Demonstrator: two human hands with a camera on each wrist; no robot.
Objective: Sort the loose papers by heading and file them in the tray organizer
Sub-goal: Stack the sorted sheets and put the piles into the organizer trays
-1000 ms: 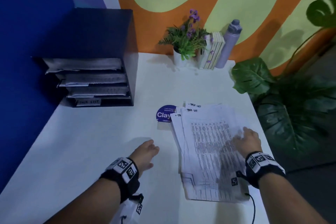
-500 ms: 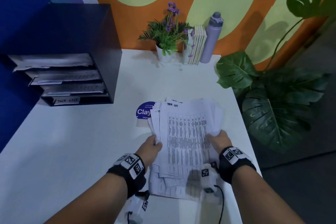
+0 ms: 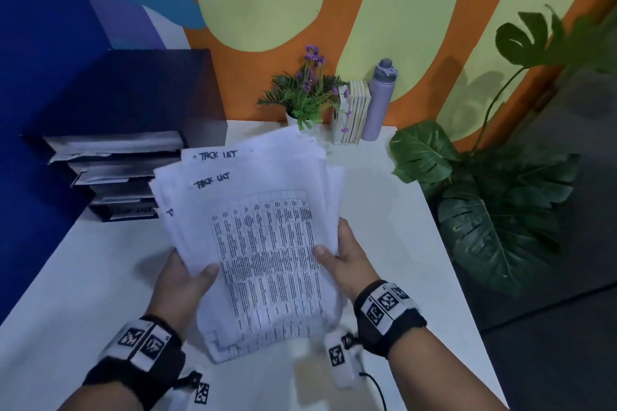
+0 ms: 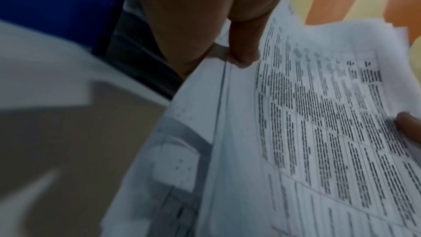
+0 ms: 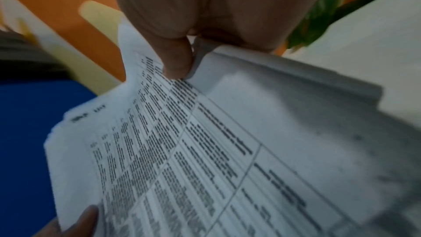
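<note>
A thick stack of white papers (image 3: 263, 237) headed "TASK LIST", with printed tables, is lifted off the table and tilted up. My left hand (image 3: 187, 280) grips its left edge, thumb on top. My right hand (image 3: 344, 257) grips the right edge the same way. The left wrist view shows my left hand's thumb (image 4: 243, 48) pressed on the papers (image 4: 318, 132). In the right wrist view my right hand's thumb (image 5: 175, 59) pinches the sheets (image 5: 205, 150). The black tray organizer (image 3: 133, 103) stands at the back left, its shelves holding papers, the bottom one labelled.
The white table (image 3: 83, 277) has a potted purple-flowered plant (image 3: 307, 93), a few upright books (image 3: 355, 113) and a lilac bottle (image 3: 379, 100) along the back wall. A large leafy plant (image 3: 494, 197) stands beyond the table's right edge.
Both hands closed on the stack's sides and lifted it from the table, tilting it up. The round blue sticker that lay beside the stack is now hidden.
</note>
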